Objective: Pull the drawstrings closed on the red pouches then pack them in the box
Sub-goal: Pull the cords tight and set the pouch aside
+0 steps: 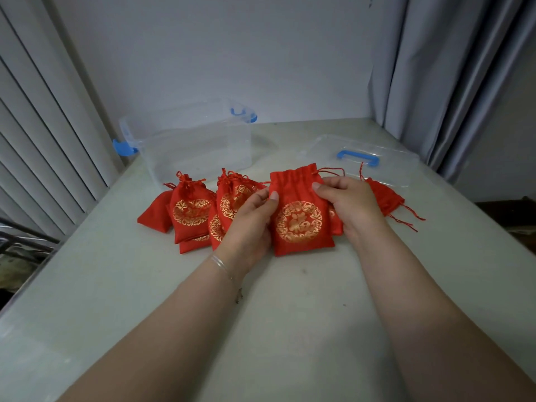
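Between both hands is a red pouch [300,216] with a gold round emblem, its top wide and its cords trailing to the right. My left hand [249,224] pinches its left edge and my right hand [348,204] pinches its right edge. Several more red pouches [191,210] lie in a heap to the left, two with cinched tops. Another red pouch [384,197] lies behind my right hand, partly hidden. The clear plastic box [188,140] with blue latches stands open at the back left.
The box's clear lid [359,158] with a blue handle lies flat at the back right. A pale table [290,300] carries everything; its left edge drops off beside slatted blinds [43,140]. A grey curtain [449,68] hangs at the right.
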